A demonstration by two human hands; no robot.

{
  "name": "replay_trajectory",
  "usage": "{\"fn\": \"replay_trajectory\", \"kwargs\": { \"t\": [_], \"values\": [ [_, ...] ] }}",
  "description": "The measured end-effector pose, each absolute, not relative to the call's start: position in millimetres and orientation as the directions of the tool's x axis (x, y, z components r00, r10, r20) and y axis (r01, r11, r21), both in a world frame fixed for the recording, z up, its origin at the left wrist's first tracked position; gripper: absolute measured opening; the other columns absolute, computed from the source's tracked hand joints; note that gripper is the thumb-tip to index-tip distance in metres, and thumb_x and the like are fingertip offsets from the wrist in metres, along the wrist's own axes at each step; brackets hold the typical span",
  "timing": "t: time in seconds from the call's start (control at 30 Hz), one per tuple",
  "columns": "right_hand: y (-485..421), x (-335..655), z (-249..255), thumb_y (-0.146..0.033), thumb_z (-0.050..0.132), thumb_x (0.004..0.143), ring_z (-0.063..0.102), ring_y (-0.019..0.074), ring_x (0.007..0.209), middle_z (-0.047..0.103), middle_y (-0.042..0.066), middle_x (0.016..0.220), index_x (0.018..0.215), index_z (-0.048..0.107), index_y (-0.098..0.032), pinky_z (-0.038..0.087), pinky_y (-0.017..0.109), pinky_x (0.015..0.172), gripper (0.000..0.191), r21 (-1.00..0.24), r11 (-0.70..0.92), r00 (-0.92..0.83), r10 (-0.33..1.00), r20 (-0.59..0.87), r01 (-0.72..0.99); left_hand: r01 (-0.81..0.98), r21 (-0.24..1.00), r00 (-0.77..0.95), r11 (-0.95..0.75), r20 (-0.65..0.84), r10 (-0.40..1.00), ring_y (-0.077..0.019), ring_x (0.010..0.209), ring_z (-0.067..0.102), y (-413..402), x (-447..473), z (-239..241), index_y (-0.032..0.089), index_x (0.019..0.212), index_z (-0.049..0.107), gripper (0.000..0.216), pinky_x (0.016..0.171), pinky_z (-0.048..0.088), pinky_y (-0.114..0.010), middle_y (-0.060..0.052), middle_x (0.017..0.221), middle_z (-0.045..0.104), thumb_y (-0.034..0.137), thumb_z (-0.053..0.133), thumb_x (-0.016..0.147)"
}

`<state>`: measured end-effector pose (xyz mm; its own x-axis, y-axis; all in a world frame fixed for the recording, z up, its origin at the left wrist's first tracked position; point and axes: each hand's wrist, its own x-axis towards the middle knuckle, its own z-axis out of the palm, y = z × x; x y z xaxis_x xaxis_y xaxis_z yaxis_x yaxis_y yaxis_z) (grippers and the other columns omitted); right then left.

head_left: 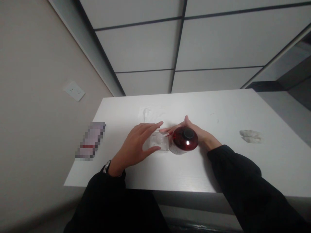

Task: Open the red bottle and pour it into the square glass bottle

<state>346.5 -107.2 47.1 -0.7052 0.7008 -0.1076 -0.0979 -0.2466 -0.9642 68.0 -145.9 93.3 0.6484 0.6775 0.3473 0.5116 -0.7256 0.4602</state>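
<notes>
A dark red bottle [184,140] with a black cap stands on the white table [218,168]. My right hand [197,132] wraps round its far side and holds it. Just left of the bottle sits a small clear plastic container [159,142]. My left hand [136,144] hovers over that container with its fingers stretched out and apart, thumb below and fingers above it, the fingertips close to its edge. I cannot tell whether the left hand touches the container.
A crumpled white tissue [250,136] lies on the table to the right. A thin clear sheet or wrapper [152,113] lies behind the hands. A blurred-out flat object [90,141] rests at the table's left edge. A wall socket [74,91] is on the left wall.
</notes>
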Motion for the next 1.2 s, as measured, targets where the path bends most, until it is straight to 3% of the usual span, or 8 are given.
{"fn": "replay_trajectory", "kwargs": {
  "t": [0.1,0.23,0.47,0.67,0.83,1.03,1.1,1.2],
  "values": [
    [-107.3,346.2,49.1,-0.103,0.037,0.082,0.072,0.0336,0.118,0.083,0.008,0.12,0.094,0.087,-0.026,0.045,0.049,0.122,0.092,-0.967,-0.24,-0.69,0.714,-0.119,-0.082,0.552,0.363,0.663,-0.751,0.355,0.659,-0.0282,0.12,0.069,-146.9,73.4,95.8,0.03,0.162,0.041,0.066,0.107,0.055,-0.05,-0.009,0.132,0.075,0.036,0.069,0.103],
    [-107.1,346.1,49.0,-0.103,0.038,0.081,0.072,0.0339,0.12,0.083,0.009,0.118,0.097,0.087,-0.025,0.046,0.05,0.121,0.092,-0.968,-0.237,-0.697,0.708,-0.114,-0.082,0.565,0.379,0.606,-0.733,0.412,0.68,-0.0227,0.103,0.075,-150.1,78.1,104.4,0.026,0.149,0.056,0.049,0.09,0.062,-0.039,-0.007,0.117,0.079,0.038,0.07,0.103],
    [-104.9,347.1,46.8,-0.103,0.035,0.082,0.067,0.0326,0.134,0.079,0.011,0.134,0.104,0.085,-0.023,0.04,0.05,0.126,0.096,-0.966,-0.239,-0.743,0.664,-0.086,-0.101,0.608,0.449,0.434,-0.655,0.502,0.748,-0.0231,0.109,0.077,-158.7,81.6,123.9,0.023,0.124,0.069,0.03,0.098,0.064,-0.041,-0.007,0.117,0.081,0.038,0.076,0.099],
    [-102.2,348.5,41.4,-0.099,0.036,0.086,0.067,0.0316,0.136,0.079,0.014,0.132,0.11,0.084,-0.02,0.04,0.05,0.126,0.096,-0.963,-0.212,-0.762,0.647,-0.01,-0.168,0.62,0.445,0.423,-0.646,0.504,0.753,-0.0229,0.106,0.078,-161.2,84.6,127.7,0.022,0.123,0.07,0.03,0.097,0.064,-0.04,-0.008,0.116,0.081,0.037,0.078,0.097],
    [-95.6,353.1,33.7,-0.096,0.042,0.087,0.063,0.0329,0.142,0.073,0.017,0.144,0.123,0.082,-0.02,0.035,0.054,0.128,0.094,-0.962,-0.031,-0.711,0.68,0.178,-0.271,0.646,0.509,0.321,-0.569,0.495,0.807,-0.0201,0.103,0.078,-162.2,85.1,137.2,0.021,0.123,0.069,0.033,0.095,0.065,-0.036,-0.008,0.124,0.079,0.037,0.078,0.096],
    [-87.7,354.7,24.2,-0.096,0.047,0.085,0.065,0.0324,0.14,0.07,0.018,0.147,0.131,0.078,-0.021,0.042,0.053,0.124,0.093,-0.921,-0.019,-0.672,0.689,0.269,-0.388,0.704,0.527,0.303,-0.475,0.382,0.873,-0.0223,0.102,0.078,-122.9,85.2,156.1,0.022,0.124,0.072,0.037,0.098,0.063,-0.04,-0.006,0.116,0.081,0.038,0.079,0.092],
    [-84.2,353.6,18.8,-0.097,0.049,0.082,0.066,0.0309,0.139,0.072,0.018,0.145,0.131,0.077,-0.021,0.041,0.053,0.126,0.094,-0.898,-0.053,-0.657,0.701,0.278,-0.436,0.737,0.499,0.342,-0.455,0.304,0.889,-0.0245,0.102,0.077,-94.6,88.9,157.3,0.02,0.121,0.075,0.035,0.1,0.061,-0.043,-0.007,0.111,0.082,0.04,0.078,0.092],
    [-79.2,352.4,11.0,-0.096,0.052,0.081,0.067,0.0292,0.137,0.075,0.016,0.14,0.131,0.076,-0.021,0.04,0.051,0.127,0.094,-0.865,-0.057,-0.636,0.703,0.32,-0.498,0.772,0.41,0.473,-0.486,0.142,0.87,-0.0251,0.106,0.074,-48.8,98.4,146.7,0.018,0.12,0.077,0.034,0.102,0.057,-0.041,-0.011,0.122,0.08,0.04,0.075,0.094]
  ]
}}
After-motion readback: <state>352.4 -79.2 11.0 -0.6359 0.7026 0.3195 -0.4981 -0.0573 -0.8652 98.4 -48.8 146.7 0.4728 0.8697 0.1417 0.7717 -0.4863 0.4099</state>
